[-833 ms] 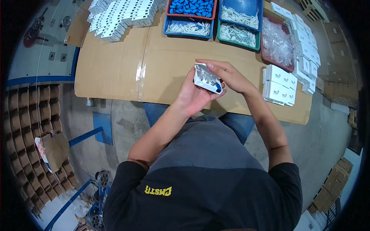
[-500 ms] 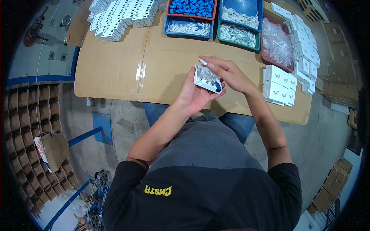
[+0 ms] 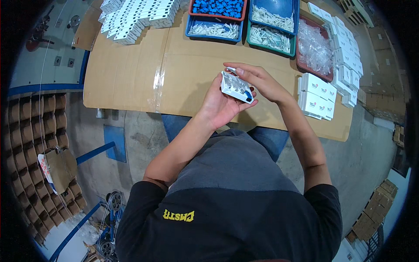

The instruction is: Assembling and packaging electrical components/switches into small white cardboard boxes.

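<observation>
In the palm of my left hand [image 3: 213, 107] rests a small open white box [image 3: 236, 88], with my thumb along its left side and fingers under and around it. Clear plastic and small parts fill the box, and a blue piece [image 3: 248, 95] shows at its near right corner. My right hand [image 3: 263, 84] is just above the box's far right side. Between its thumb and fingers is a small slim white piece [image 3: 231, 70], partly covered by the fingers.
Cardboard covers the table [image 3: 126, 74]. Trays of blue parts [image 3: 217, 8], white parts [image 3: 214, 30] and crumpled clear plastic bags [image 3: 314, 48] line the far side. White boxes stand stacked at far left [image 3: 139, 19] and right [image 3: 316, 96].
The white piece and my right fingers have come slightly lower and nearer the box. The box has shifted a little to the right in my left hand.
</observation>
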`<state>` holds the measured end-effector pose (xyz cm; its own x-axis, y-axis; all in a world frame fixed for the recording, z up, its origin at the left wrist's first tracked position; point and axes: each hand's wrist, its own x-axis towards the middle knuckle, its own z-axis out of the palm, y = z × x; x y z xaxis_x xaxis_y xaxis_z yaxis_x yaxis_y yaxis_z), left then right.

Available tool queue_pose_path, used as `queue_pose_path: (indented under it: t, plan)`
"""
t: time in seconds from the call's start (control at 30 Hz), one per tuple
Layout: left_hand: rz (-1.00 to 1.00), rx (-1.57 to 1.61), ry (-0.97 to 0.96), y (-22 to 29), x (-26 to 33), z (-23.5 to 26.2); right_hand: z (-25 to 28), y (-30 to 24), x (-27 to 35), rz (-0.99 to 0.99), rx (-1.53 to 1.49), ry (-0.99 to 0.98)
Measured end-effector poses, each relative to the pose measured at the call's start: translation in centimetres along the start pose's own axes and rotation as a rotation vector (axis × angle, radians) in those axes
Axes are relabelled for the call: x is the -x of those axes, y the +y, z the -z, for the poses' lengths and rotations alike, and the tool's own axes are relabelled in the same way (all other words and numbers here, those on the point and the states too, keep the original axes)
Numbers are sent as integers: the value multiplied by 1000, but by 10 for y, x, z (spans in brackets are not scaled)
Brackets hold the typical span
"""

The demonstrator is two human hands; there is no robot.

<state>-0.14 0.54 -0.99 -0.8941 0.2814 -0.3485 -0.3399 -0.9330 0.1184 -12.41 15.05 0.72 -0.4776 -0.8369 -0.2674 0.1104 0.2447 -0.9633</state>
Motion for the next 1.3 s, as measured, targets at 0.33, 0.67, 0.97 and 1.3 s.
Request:
queue_pose_path:
  t: [0.33, 0.67, 0.97, 1.3]
  plan:
    - [-3, 6, 66, 1, -1, 2, 1, -4, -1, -17, 39, -4]
    - [-12, 6, 57, 1, 1, -4, -4, 1, -3, 88, -8, -43]
    - [-21, 37, 78, 2, 1, -5, -8, 11, -4, 86, -18, -26]
    - [-43, -34, 94, 2, -2, 1, -21, 18, -2, 152, 93, 128]
